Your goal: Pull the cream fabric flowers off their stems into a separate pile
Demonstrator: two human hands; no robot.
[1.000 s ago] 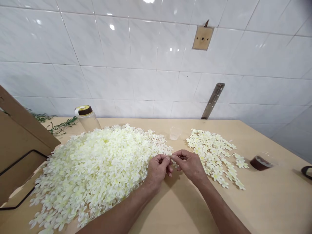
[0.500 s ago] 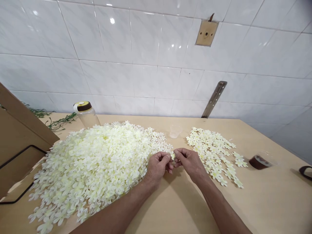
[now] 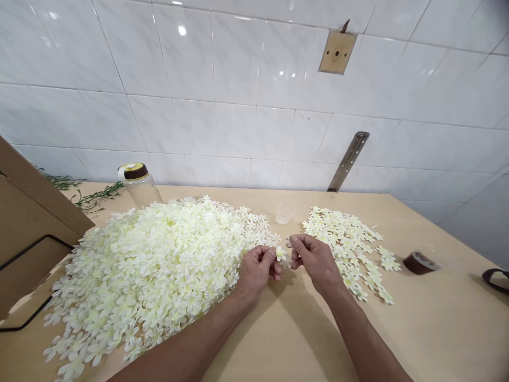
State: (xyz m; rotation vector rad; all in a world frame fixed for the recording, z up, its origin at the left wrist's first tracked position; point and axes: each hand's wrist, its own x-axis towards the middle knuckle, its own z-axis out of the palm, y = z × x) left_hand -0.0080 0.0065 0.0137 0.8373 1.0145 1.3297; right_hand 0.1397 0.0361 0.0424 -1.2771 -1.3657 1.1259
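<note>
Between the thumb and fingers of my left hand (image 3: 259,269) is a pale yellow-white artificial flower (image 3: 280,253), its petals facing up. My right hand (image 3: 314,258) is just to the right of it, a small gap away. Its thumb and forefinger are pinched together, and whatever may be between their tips is too small to name. A large heap of similar loose flowers (image 3: 159,265) lies to the left, reaching behind my left hand. Beyond my right hand is a smaller, flatter spread of flowers (image 3: 342,233).
A small clear plastic cup (image 3: 284,213) stands behind my hands. Further right is a cup of dark liquid (image 3: 420,262), with a black loop (image 3: 496,278) at the edge. A bottle (image 3: 141,185), green stems (image 3: 99,195) and a cardboard box (image 3: 40,223) are at left. A metal strip (image 3: 349,161) leans on the tiled wall.
My right hand has lifted slightly up and away from the flower, opening a gap. My left hand keeps hold of the flower, which now shows more fully.
</note>
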